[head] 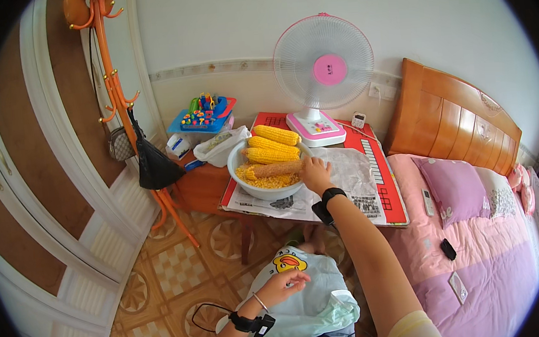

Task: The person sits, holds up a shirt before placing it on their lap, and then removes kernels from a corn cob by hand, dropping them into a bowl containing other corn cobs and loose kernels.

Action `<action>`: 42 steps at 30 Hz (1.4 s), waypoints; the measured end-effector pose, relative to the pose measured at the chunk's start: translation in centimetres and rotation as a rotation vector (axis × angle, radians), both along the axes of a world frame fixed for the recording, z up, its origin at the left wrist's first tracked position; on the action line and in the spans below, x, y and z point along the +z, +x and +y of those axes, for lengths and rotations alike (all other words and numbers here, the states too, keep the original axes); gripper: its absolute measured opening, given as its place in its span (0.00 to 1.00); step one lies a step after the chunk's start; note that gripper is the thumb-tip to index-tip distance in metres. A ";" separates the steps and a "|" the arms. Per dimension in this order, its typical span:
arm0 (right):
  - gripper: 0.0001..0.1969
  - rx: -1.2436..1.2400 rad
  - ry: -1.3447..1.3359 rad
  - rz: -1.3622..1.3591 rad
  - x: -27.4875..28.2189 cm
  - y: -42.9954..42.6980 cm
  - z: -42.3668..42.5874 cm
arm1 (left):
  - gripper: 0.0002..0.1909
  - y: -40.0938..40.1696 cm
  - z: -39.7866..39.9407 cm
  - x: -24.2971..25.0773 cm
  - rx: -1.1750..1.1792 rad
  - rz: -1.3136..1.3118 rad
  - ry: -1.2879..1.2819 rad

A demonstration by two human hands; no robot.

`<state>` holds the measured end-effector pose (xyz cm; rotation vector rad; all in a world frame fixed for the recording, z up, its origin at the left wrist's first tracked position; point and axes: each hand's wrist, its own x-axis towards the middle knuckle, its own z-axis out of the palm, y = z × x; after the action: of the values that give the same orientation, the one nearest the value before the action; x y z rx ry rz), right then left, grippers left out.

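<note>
A pale basin point(271, 194) stands on newspaper at the table's near side, with loose corn kernels point(273, 181) in its bottom. Several yellow ears of corn point(274, 142) lie across its back half. In front of them rests a mostly stripped corn cob point(276, 169), with some kernels left at its left end. My right hand point(316, 174) is at the basin's right rim, its fingers on the cob's right end. Over my lap hangs my left hand point(286, 286), holding nothing, its fingers loosely bent and apart. Both wrists wear black straps with small devices.
A pink and white fan point(318, 129) stands behind the basin on the red-patterned tabletop point(390, 197). Left of the basin are a white plastic bag point(220, 146) and a toy set point(203, 116). An orange coat rack point(116, 85) stands left; a bed point(471, 257) is right.
</note>
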<state>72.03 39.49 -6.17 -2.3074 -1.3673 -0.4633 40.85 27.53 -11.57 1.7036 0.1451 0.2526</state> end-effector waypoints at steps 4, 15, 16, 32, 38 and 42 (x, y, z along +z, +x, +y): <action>0.22 0.124 -0.069 -0.197 1.6 -0.4 -0.6 | 0.12 -1.6 0.3 0.5 -0.138 0.146 0.160; 0.23 0.199 0.210 0.736 2.0 -6.2 -8.5 | 0.11 -1.0 2.1 2.7 -0.019 -0.076 0.423; 0.24 0.279 0.219 0.962 3.1 -7.6 -10.8 | 0.11 -1.3 2.3 4.1 0.006 -0.035 0.326; 0.23 0.580 0.174 1.421 1.8 -9.1 -29.5 | 0.23 -2.0 -3.2 -0.7 -0.447 0.360 0.504; 0.20 0.485 0.135 1.387 -1.0 -9.1 -30.5 | 0.20 -4.6 -2.5 -2.4 -0.329 0.412 0.426; 0.18 0.516 0.186 1.275 -1.3 -7.9 -31.3 | 0.21 -2.3 -2.7 -1.5 -0.367 0.506 0.502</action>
<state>64.13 8.20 -7.49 -1.4149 -1.0328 0.8645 38.56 24.85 -13.10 2.2262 0.1442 -0.4579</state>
